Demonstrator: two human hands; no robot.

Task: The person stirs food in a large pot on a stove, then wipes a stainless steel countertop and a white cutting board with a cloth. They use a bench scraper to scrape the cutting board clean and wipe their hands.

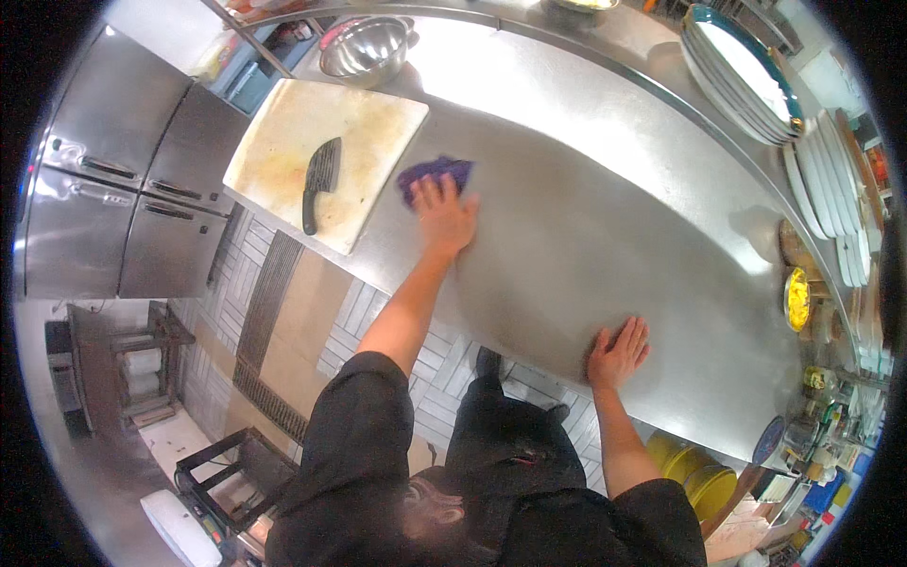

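Note:
My left hand point(446, 223) presses down on a crumpled purple cloth point(434, 173), its fingers over the cloth and its thumb off to the right side. Part of the cloth is hidden under the fingers. Both rest on a stainless steel worktable point(538, 234). Farther right, near the table's front edge, my right hand point(618, 354) lies flat on the bare steel with nothing in it. Left of the cloth is a stained white cutting board point(382, 135). On it lies a cleaver-shaped kitchen knife point(322, 177) with a black handle pointing towards the front edge.
A steel mixing bowl point(365, 53) stands behind the board. Stacked plates point(744, 78) sit on a raised shelf along the back. A dish of yellow food point(798, 299) is at the right end. Yellow buckets point(708, 489) stand below the table, and a steel refrigerator point(120, 156) at left.

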